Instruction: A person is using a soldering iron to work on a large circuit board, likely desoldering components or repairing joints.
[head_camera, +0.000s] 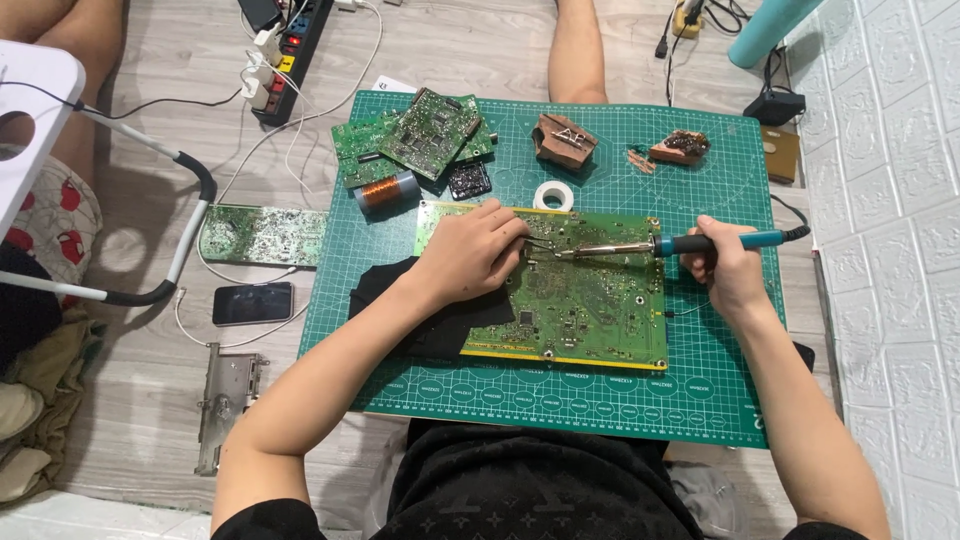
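Note:
A large green circuit board (590, 305) lies on a green cutting mat (560, 400). My left hand (470, 255) rests on the board's upper left part and pinches thin tweezers (535, 243) whose tips point right. My right hand (722, 265) grips a soldering iron (660, 246) by its blue handle. The iron's metal tip reaches left and meets the tweezers' tips near the top middle of the board. A black cloth (405, 300) lies under the board's left edge and my left forearm.
Smaller green boards (415, 140), a copper wire spool (386, 190), a white tape roll (553, 195) and brown holders (565, 140) sit at the mat's far side. A phone (253, 303), another board (262, 235) and a power strip (290, 55) lie on the floor at left.

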